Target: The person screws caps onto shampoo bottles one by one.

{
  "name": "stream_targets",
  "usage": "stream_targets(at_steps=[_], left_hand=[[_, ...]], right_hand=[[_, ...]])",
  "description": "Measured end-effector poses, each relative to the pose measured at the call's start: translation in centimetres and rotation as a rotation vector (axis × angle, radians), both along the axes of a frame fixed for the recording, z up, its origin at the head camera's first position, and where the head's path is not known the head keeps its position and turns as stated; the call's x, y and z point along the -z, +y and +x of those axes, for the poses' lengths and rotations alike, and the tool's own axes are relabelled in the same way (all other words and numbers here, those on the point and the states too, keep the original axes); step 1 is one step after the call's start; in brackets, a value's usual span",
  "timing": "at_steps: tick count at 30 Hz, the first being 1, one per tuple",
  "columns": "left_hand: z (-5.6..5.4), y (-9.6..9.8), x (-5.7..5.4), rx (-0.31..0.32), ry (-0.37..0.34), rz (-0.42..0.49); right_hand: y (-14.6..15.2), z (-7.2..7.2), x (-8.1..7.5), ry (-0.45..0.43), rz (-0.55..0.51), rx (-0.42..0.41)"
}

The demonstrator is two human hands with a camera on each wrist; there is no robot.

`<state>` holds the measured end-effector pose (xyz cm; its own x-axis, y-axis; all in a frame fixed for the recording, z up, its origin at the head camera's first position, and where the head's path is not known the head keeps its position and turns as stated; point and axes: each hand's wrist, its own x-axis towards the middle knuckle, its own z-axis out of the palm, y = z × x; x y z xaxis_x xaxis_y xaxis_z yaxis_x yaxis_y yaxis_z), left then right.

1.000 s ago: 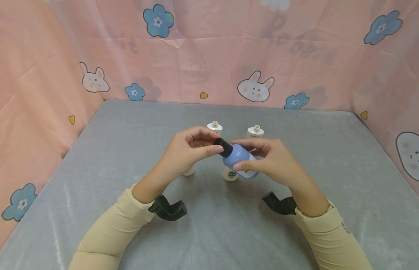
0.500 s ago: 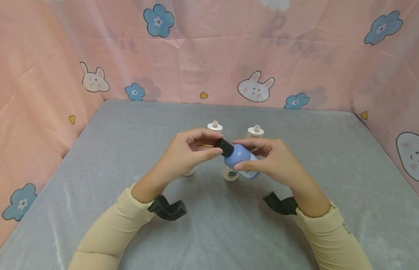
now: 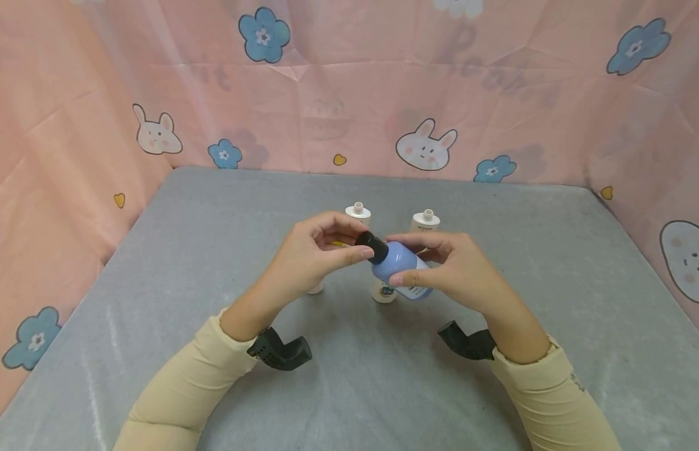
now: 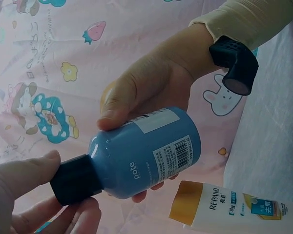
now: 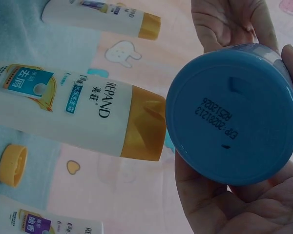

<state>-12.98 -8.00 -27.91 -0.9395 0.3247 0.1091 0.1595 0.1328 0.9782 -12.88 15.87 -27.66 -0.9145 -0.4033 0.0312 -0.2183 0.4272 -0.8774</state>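
A blue bottle [image 3: 396, 260] with a black cap [image 3: 372, 247] is held tilted above the table, its cap end toward the upper left in the head view. My left hand [image 3: 304, 257] pinches that cap between thumb and fingers. Around the bottle's body my right hand [image 3: 453, 266] has its thumb and fingers. The left wrist view shows the cap [image 4: 76, 179] seated against the bottle's shoulder and a white barcode label on the body [image 4: 146, 151]. Facing the right wrist camera is the bottle's round base [image 5: 232, 117], printed with a date.
Behind my hands stand two white bottles with bare necks [image 3: 357, 212] [image 3: 426, 220]. A gold-capped white shampoo bottle [image 5: 83, 109] is close to the blue one in the right wrist view. A loose yellow cap [image 5: 13, 165] lies on the grey table [image 3: 349, 401].
The blue bottle and its cap have shifted very slightly right and then back left with both hands. Each hand keeps the same hold.
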Motion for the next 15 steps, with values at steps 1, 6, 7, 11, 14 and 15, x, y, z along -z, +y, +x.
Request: stream_targets(at_steps=[1,6,7,11,14,15], left_hand=[[0.01,0.02,0.02,-0.002,0.003,-0.002],[-0.05,0.08,0.17,0.007,0.006,0.004],[-0.08,0.10,0.22,0.011,0.011,0.006],[-0.11,0.09,0.35,0.031,0.030,0.034],[-0.05,0.02,0.37,0.062,0.040,0.069],[-0.02,-0.02,0.36,0.076,0.044,0.080]], right_hand=[[-0.03,0.01,-0.01,0.002,-0.003,-0.002],[-0.02,-0.04,0.06,0.008,-0.003,0.001],[-0.02,-0.05,0.07,0.009,0.000,0.003],[0.03,-0.10,0.13,0.011,0.008,0.006],[0.08,-0.12,0.15,0.009,0.005,0.004],[0.09,-0.13,0.15,0.006,0.003,0.003]])
